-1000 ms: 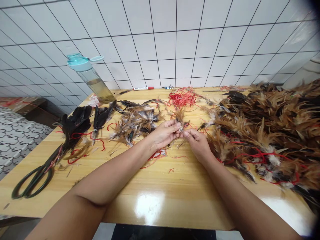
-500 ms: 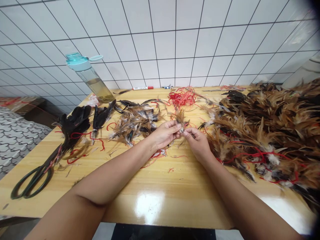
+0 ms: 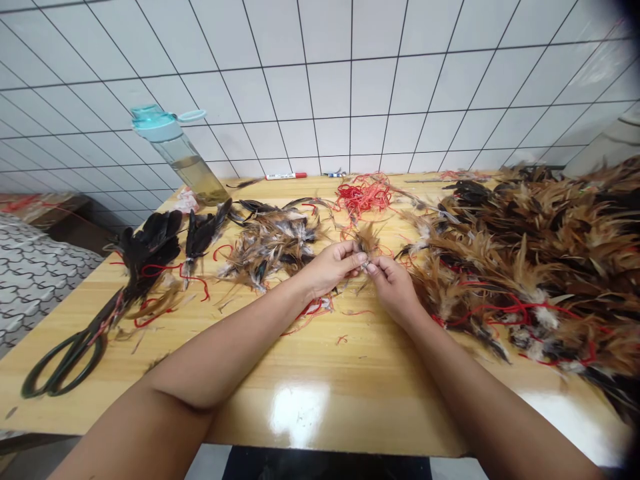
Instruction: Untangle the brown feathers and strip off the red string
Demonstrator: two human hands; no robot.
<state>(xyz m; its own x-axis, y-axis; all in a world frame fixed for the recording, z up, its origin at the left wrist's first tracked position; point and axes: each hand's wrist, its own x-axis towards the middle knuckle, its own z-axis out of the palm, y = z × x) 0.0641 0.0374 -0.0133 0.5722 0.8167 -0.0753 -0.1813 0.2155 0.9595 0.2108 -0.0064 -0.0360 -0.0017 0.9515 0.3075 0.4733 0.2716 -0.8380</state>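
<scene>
Between my two hands, over the middle of the table, is a small bunch of brown feathers [image 3: 367, 237], its tips pointing away from me. My left hand [image 3: 334, 268] pinches the bunch near its quill ends between thumb and fingers. Close against it, my right hand [image 3: 395, 285] pinches the quill ends from the other side; the fingertips hide most of the ends. Behind the bunch lies a tangle of red string [image 3: 364, 195]. A loose pile of brown and black feathers [image 3: 275, 243] is left of my hands.
A large heap of feather bunches [image 3: 545, 253] with red string covers the table's right side. Scissors [image 3: 75, 353] lie at the left below black feathers [image 3: 150, 250]. A water bottle [image 3: 183, 157] and a marker [image 3: 285, 177] are near the tiled wall [image 3: 325, 87].
Both hands stay together at the bunch. The fingertips have shifted slightly, and the feathers have moved a little to the right and down.
</scene>
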